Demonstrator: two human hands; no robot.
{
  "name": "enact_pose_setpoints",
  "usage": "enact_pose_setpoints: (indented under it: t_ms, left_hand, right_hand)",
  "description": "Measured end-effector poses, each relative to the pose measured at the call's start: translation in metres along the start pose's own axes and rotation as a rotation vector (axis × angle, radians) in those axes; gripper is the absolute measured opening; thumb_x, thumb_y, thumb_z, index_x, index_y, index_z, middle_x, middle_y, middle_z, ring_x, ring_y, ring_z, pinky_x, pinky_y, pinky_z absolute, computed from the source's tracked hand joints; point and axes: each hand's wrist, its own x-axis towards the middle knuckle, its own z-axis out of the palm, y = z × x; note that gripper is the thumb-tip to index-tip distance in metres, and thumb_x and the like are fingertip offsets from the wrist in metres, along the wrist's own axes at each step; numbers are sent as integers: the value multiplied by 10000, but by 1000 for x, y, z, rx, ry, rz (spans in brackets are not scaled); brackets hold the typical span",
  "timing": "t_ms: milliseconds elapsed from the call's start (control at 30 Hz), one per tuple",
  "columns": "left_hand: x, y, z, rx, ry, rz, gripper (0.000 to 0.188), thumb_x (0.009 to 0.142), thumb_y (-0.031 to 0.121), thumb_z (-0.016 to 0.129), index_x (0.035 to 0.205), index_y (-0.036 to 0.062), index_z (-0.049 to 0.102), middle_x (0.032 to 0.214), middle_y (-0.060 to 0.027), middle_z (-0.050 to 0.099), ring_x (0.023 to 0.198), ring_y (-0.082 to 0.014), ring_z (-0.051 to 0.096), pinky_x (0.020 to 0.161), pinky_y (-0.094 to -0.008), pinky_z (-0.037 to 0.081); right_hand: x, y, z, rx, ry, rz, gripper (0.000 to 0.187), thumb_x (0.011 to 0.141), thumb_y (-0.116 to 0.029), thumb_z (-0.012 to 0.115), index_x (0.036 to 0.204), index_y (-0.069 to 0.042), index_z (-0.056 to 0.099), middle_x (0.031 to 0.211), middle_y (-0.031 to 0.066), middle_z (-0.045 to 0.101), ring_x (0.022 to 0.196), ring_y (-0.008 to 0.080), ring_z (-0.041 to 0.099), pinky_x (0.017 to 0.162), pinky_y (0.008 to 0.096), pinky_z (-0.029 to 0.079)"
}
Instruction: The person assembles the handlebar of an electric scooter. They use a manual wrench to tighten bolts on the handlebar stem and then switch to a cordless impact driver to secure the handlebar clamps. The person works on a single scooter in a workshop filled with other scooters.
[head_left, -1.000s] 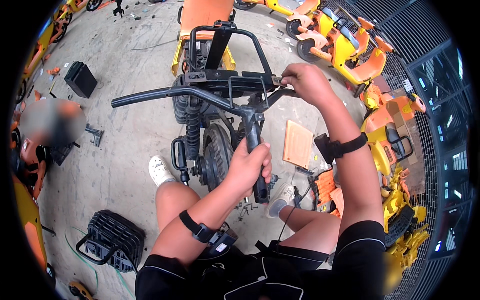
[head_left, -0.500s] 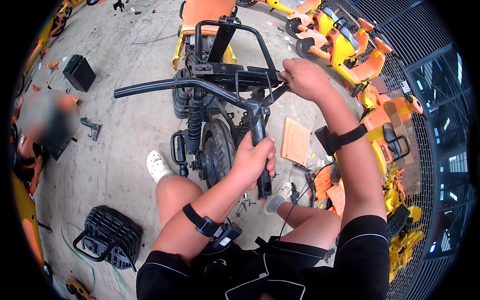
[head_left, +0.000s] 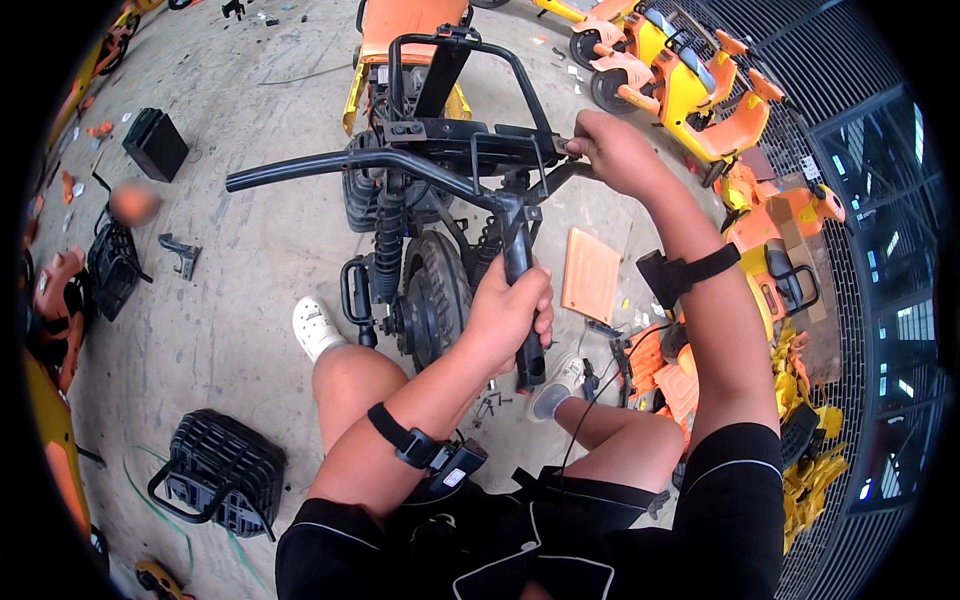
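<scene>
In front of me is a black tubular handlebar frame [head_left: 410,168] with a raised loop at its far side and a stem [head_left: 517,245] running down towards me. My left hand [head_left: 507,315] is closed around the lower part of that stem, fingers wrapped over it. At the frame's right corner, my right hand [head_left: 622,155] is closed, thumb and fingers pinched beside a bracket end; what lies between them is hidden. Below the frame are a black wheel [head_left: 437,300] and a coil shock absorber [head_left: 388,235].
An orange scooter body [head_left: 405,30] stands behind the frame. A flat orange panel [head_left: 590,272] lies on the floor at right. To the left are a black battery box [head_left: 156,145] and a black basket [head_left: 225,470]. Yellow-orange scooters [head_left: 700,90] and loose panels line the right side.
My right hand has shifted slightly right at the frame's corner. My left hand keeps its grip on the stem. At far left, a blurred shape has shrunk, uncovering a black basket.
</scene>
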Motion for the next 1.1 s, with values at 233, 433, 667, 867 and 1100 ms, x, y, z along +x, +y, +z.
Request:
enact_pose_setpoints:
  t_ms: [233, 433, 667, 867, 1100]
  left_hand:
    - [1, -1, -1, 4, -10, -13, 149, 974, 146, 574, 1025, 108, 439, 729, -19, 482, 518, -119, 481, 446, -306, 439]
    - [0, 0, 0, -6, -7, -12, 156, 967, 139, 576, 1008, 101, 430, 716, -23, 483, 507, -119, 483, 443, -303, 440]
    - [0, 0, 1, -16, -8, 1, 165, 957, 130, 579, 989, 93, 422, 704, -24, 484, 500, -115, 487, 434, -300, 440]
    - [0, -1, 0, -14, -5, -6, 163, 955, 132, 580, 986, 97, 424, 706, -22, 485, 503, -114, 489, 434, -298, 441]
    - [1, 0, 0, -21, -4, -3, 165, 950, 132, 582, 988, 95, 426, 707, -24, 487, 503, -117, 490, 437, -302, 444]
  right_hand:
    - [0, 16, 1, 154, -50, -32, 140, 912, -90, 668, 1001, -2, 604, 922, 151, 698, 876, 286, 667, 780, 391, 505]
    - [0, 11, -2, 103, -52, 32, 148, 917, -133, 674, 962, -8, 611, 892, 159, 684, 851, 310, 655, 766, 401, 503]
    - [1, 6, 0, -285, 51, -169, 293, 972, -334, 585, 909, -49, 606, 894, 163, 668, 902, 409, 619, 762, 514, 476]
    - [7, 14, 0, -236, -92, -15, 417, 1012, -441, 497, 930, -67, 662, 885, 191, 682, 877, 415, 634, 764, 505, 492]
    - [11, 7, -1, -187, -128, 99, 541, 1009, -517, 459, 873, -67, 727, 824, 202, 686, 825, 408, 649, 735, 490, 500]
